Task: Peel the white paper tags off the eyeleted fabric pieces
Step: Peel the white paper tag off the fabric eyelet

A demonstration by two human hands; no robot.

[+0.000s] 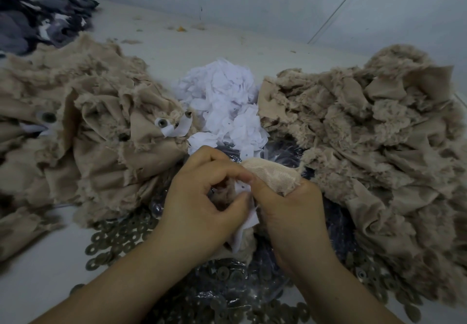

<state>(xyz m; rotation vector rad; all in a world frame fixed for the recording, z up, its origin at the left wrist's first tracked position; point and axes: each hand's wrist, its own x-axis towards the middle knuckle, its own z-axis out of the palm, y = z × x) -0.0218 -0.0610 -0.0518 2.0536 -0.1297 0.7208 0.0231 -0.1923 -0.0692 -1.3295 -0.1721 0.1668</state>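
Both hands meet at lower centre of frame, w/ a white paper tag [244, 212] caught btwn them. Left hand [202, 205] has fingers curled, thumb and forefinger tips pinching the tag's upper end, where small punched holes show. Right hand [290, 212] grips a beige fabric piece [274, 174], fingers curled under it, thumb pressed alongside the tag; the fabric drapes over the top of that hand, ribbed backing side up. Tag runs down btwn the two palms, lower end poking out below them. Can't tell how much of it is stuck to the fabric, hidden by fingers.

Just above the hands, centre of frame: heap of loose white tags [225, 106]. Left of frame: big pile of fuzzy beige pieces [83, 121], several w/ metal eyelets and white tags on them, e.g. one curled tag [177, 128] near the pile's right edge. Right of frame: second beige pile [374, 152], no tags visible on it. Under the hands: clear plastic bag of dark rings [227, 288], w/ loose metal washers [116, 235] spilled at lower left and lower right. All on a pale tabletop [192, 46]. Upper left corner: dark grey fabric heap [38, 18].
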